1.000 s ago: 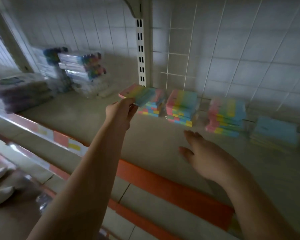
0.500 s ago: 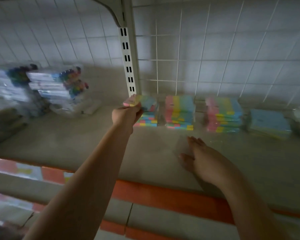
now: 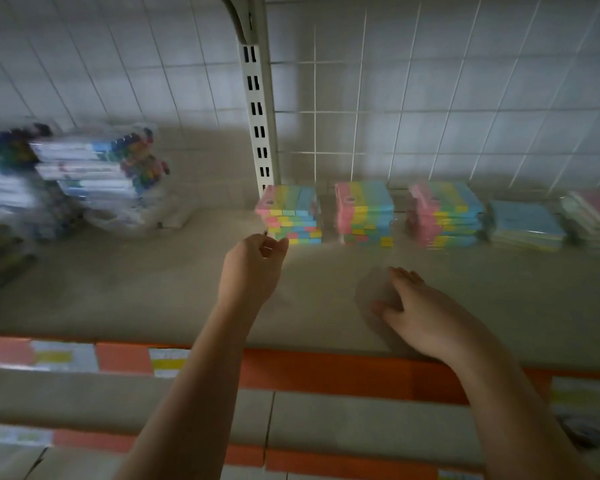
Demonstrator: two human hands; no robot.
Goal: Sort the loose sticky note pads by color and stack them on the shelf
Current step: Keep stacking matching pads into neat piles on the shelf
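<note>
Hovering just in front of the leftmost stack (image 3: 290, 216) of sticky pads, my left hand (image 3: 253, 268) has its fingers loosely curled with nothing in them; that grip is narrow and holds nothing, its fingertips close to the stack's lower front corner, though I cannot tell whether they touch it. My right hand (image 3: 420, 313) lies flat and relaxed on the shelf (image 3: 153, 289), fingers straight, well in front of the pads and apart from them.

The pads stand in a row along the back of the shelf, against the wire grid (image 3: 430, 98). The leftmost stack sits right beside the slotted upright (image 3: 257, 116); its top pad shows stripes of pink, yellow, green and blue, and its side is a patchwork of the same colours. A second stack (image 3: 364, 213) and a third stack (image 3: 445, 214) of the same striped pads stand to the right, near each other. Further right lies a low blue stack (image 3: 525, 223), then a stack (image 3: 593, 221) with a pink top at the edge. Bagged markers (image 3: 101, 174) are piled at far left, blurred.
</note>
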